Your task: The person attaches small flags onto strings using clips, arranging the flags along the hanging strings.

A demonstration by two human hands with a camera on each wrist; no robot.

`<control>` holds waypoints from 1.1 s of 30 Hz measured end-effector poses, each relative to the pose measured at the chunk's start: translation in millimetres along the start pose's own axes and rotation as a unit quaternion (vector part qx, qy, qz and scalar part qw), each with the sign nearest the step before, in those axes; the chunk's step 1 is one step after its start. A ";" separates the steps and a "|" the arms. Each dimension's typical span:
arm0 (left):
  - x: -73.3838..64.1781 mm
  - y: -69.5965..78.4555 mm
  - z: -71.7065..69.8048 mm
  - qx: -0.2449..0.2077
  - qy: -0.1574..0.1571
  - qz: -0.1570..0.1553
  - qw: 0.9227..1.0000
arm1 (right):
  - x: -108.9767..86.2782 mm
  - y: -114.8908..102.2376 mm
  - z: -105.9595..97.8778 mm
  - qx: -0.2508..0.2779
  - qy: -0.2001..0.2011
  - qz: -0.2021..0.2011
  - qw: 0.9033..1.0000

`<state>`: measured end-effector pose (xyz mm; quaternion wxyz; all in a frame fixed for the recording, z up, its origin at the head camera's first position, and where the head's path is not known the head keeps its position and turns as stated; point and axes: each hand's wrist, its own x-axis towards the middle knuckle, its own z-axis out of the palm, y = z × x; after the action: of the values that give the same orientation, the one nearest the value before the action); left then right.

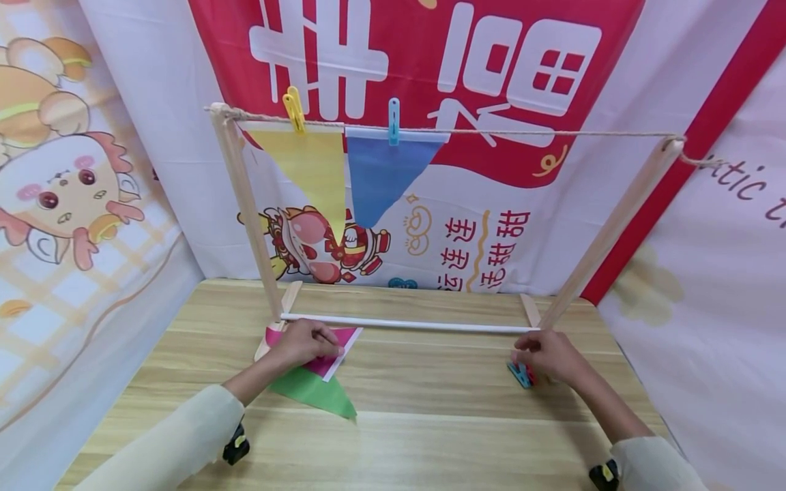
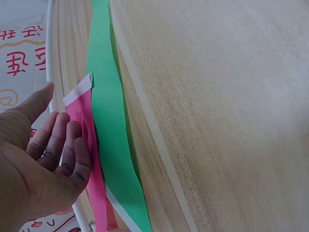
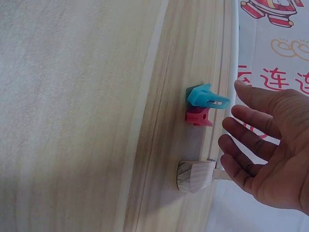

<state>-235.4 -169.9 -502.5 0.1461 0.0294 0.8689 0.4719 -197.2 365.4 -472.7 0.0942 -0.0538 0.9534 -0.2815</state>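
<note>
My left hand [image 1: 307, 344] is over a pink pennant [image 1: 321, 367] with a white edge, on the table's left. Its fingers are loosely bent, with nothing seen between thumb and fingers in the left wrist view. A green pennant [image 1: 314, 393] lies partly under the pink one. On the right, my right hand [image 1: 551, 354] hovers by a light-blue clothespin [image 3: 205, 98] and a red clothespin [image 3: 199, 117], its fingers relaxed and apart from both. A yellow pennant [image 1: 313, 167] and a blue pennant [image 1: 389, 170] hang from a rope [image 1: 522, 132], under a yellow clothespin [image 1: 294, 110] and a blue clothespin [image 1: 394, 121].
Two wooden posts, the left post [image 1: 245, 211] and the right post [image 1: 614, 228], carry the rope. A white rod [image 1: 411, 324] joins them low down, above the wooden table [image 1: 430, 443]. Behind stands a red and white printed cloth [image 1: 417, 41].
</note>
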 end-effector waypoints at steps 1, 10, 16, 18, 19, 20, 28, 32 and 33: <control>-0.2 -0.1 0.3 0.005 0.000 0.000 1.000 | 0.1 1.1 0.5 0.003 -0.004 0.007 1.000; 0.3 0.6 2.5 0.025 -0.003 -0.007 1.000 | 0.6 5.8 4.9 0.004 -0.005 -0.009 1.000; -1.7 2.6 4.1 0.046 -0.007 -0.009 0.999 | 0.6 7.4 7.6 -0.006 0.001 -0.027 1.000; -1.7 3.2 4.2 0.054 -0.010 -0.008 0.998 | 0.4 7.8 8.1 -0.007 0.000 -0.028 1.000; -1.8 3.7 4.4 0.058 -0.012 -0.006 0.998 | 0.0 7.9 8.4 -0.006 0.001 -0.029 1.000; -1.6 3.7 4.6 0.060 -0.014 -0.004 0.998 | -0.4 7.9 8.6 -0.007 0.001 -0.030 1.000; 0.9 1.8 5.6 0.078 -0.026 0.013 0.997 | -0.8 8.8 10.9 -0.011 0.004 -0.037 0.999; 0.2 2.1 6.5 0.086 -0.030 0.013 0.996 | -0.1 10.2 12.3 -0.010 0.005 -0.038 0.999; -0.2 1.9 6.6 0.089 -0.031 0.012 0.995 | 0.0 10.5 12.7 -0.010 0.004 -0.037 0.999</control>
<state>-233.5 -163.5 -504.2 0.1640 0.0677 0.9021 0.3935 -195.1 367.5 -488.9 0.0790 -0.0887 0.9538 -0.2759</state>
